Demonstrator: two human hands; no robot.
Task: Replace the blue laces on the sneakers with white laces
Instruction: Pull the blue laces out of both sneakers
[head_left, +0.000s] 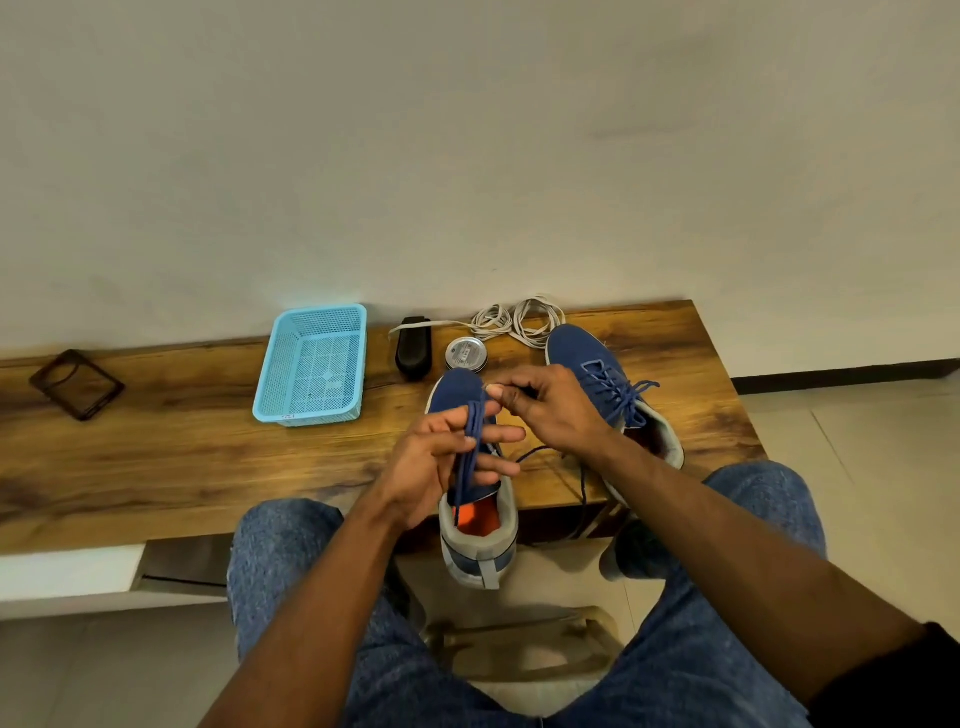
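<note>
Both hands at frame centre: left hand (431, 462) fingers spread, draped with blue lace (470, 452); right hand (545, 410) pinching its top.

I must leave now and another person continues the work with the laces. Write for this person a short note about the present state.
Left hand: fingers spread, the removed dark blue lace wound around them.
Right hand: pinches the end of that lace.
Near blue suede sneaker, orange insole: at the wooden table's front edge, lace already out.
Far blue sneaker: on the table, blue lace in and tied.
White flat laces: loose pile at the back, by the wall.
Done: one shoe unlaced.
Left: put away the wound lace, unlace the far shoe, thread white laces into both.
</note>
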